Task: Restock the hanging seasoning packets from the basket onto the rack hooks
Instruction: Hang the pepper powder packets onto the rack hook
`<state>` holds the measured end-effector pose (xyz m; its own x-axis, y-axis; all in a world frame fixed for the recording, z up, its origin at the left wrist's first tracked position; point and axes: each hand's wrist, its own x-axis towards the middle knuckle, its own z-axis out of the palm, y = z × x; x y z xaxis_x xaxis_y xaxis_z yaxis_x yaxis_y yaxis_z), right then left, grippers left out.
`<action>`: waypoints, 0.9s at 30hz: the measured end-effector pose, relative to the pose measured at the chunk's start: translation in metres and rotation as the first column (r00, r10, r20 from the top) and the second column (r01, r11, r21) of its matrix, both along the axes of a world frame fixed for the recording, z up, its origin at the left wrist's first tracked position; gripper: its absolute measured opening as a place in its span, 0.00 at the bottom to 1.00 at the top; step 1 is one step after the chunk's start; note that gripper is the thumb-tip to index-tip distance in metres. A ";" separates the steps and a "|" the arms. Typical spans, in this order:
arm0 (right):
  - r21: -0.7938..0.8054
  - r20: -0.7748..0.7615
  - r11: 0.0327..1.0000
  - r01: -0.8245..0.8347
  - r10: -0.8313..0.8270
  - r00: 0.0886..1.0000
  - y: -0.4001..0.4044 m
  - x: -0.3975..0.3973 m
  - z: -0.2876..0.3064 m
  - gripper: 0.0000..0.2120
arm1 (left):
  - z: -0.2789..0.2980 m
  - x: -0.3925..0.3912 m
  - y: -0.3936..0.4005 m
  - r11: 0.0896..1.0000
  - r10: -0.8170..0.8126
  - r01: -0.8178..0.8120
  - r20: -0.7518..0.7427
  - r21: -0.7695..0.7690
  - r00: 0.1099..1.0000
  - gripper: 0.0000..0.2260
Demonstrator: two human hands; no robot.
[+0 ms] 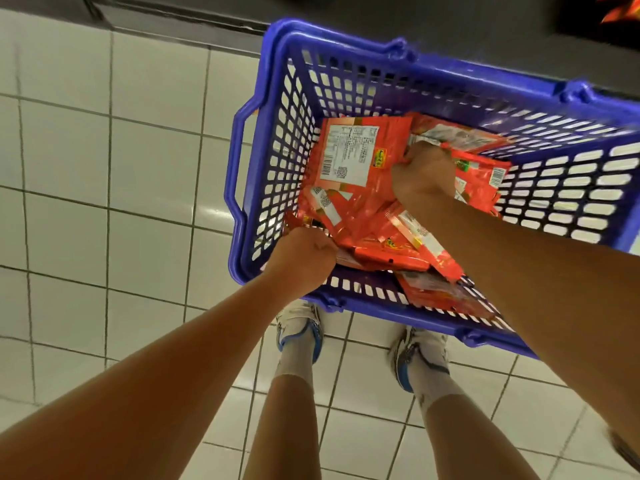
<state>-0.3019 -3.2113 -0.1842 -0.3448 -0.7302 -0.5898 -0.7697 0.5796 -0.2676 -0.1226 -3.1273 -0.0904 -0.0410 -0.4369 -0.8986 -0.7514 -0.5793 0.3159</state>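
Shop aisle: blue shopping basket (346, 81) on tiled floor (104, 202).

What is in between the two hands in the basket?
In the head view, a heap of red packets fills the stretch between the left hand and right hand, inside the blue basket.

Both hands reach into the blue basket (263, 174): left hand (304, 251) and right hand (424, 173) each grip red seasoning packets (349, 157)

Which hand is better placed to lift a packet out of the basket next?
Right, probably. The right hand is closed on red seasoning packets mid-pile in the blue basket; the left hand only grips packets at the near corner.
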 end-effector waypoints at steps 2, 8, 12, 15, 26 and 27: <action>-0.039 0.129 0.995 0.093 -0.087 0.988 0.007 -0.003 0.016 0.07 | 0.000 0.000 0.001 1.000 -0.016 0.017 0.017 -0.024 1.000 0.13; 0.502 0.543 0.755 0.422 -0.655 0.526 0.020 -0.022 0.077 0.06 | -0.001 0.002 0.006 0.954 -0.017 0.058 0.142 -0.293 0.990 0.29; 0.737 0.496 0.569 0.364 -0.822 0.280 0.030 -0.040 0.100 0.10 | 0.001 0.004 0.008 0.903 -0.237 0.234 0.036 -0.360 0.971 0.36; 0.747 0.531 0.587 0.314 -0.810 0.250 0.033 -0.043 0.108 0.07 | 0.003 0.002 0.018 0.945 -0.100 0.058 -0.115 -0.322 0.988 0.15; 0.250 0.178 0.968 0.038 -0.085 0.980 0.010 0.001 0.003 0.16 | -0.007 0.025 0.002 0.834 0.537 -0.546 -0.119 -0.073 0.835 0.11; 0.246 0.112 0.969 0.001 -0.030 0.993 0.010 0.003 -0.003 0.19 | -0.006 0.026 0.002 0.833 0.538 -0.547 -0.115 -0.076 0.835 0.11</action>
